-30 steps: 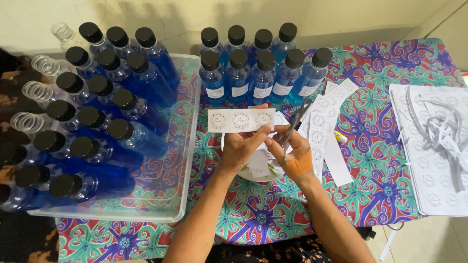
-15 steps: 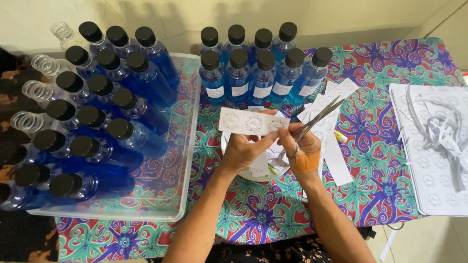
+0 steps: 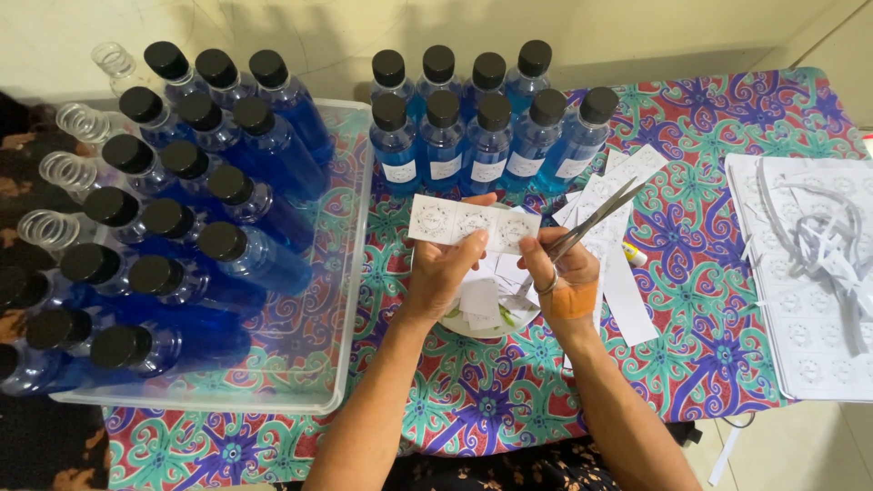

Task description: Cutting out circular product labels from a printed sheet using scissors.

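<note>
Over patterned cloth (image 3: 727, 300), a label strip (image 3: 473, 223) pinched in the left hand (image 3: 446, 268) has been raised slightly, scissors (image 3: 582, 227) gripped closed-fisted in the right hand (image 3: 559, 277), blades parted beside it.

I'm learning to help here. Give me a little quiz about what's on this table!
1. True or false: the right hand holds the scissors.
2. What does the left hand hold up?
A. a blue bottle
B. a strip of labels
C. a black cap
3. Fill in: the nine standing blue bottles behind the hands all have ____ caps.

Key:
1. True. The scissors point up and away to the right.
2. B. The strip of labels is white with round printed marks, pinched between thumb and fingers.
3. Black. More blue bottles lie in the clear plastic tray on the left.
</note>
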